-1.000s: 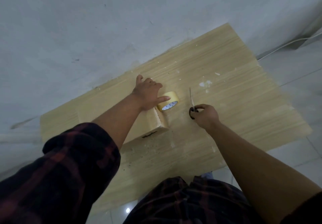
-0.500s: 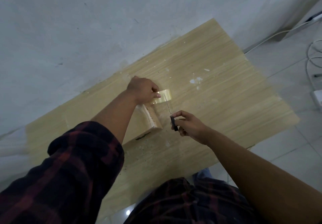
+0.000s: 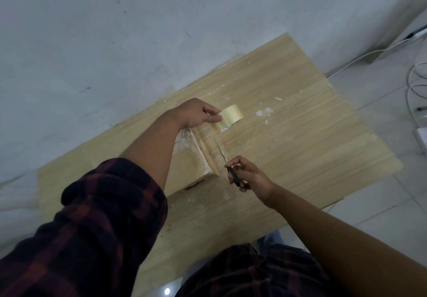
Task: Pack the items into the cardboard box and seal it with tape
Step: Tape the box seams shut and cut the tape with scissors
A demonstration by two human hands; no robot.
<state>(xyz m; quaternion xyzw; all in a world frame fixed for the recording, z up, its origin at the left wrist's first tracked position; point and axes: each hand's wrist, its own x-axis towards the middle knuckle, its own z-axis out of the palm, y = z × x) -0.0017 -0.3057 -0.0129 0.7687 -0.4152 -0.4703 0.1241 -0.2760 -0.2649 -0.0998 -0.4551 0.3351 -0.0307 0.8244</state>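
Cardboard box [image 3: 191, 167] lies closed on the wooden table [image 3: 300, 123], by the left forearm. Left hand [image 3: 194, 114] pinches the tape roll [image 3: 231, 117], with the strip stretched off the box. Right hand [image 3: 249, 176] grips the scissors [image 3: 227, 166], blades near the strip. Risk: if the tape goes slack it folds onto itself or gums the blades.

- I see a light wooden table [image 3: 288, 135] set against a scuffed grey wall [image 3: 115, 31].
- White flecks [image 3: 263, 112] mark the tabletop.
- There is pale tiled floor [image 3: 381, 216] on the right.
- A white cable [image 3: 360, 57] runs along the wall's base.
- More white cable loops [image 3: 408, 78] lie near a white block [image 3: 422, 138], which I can't identify.
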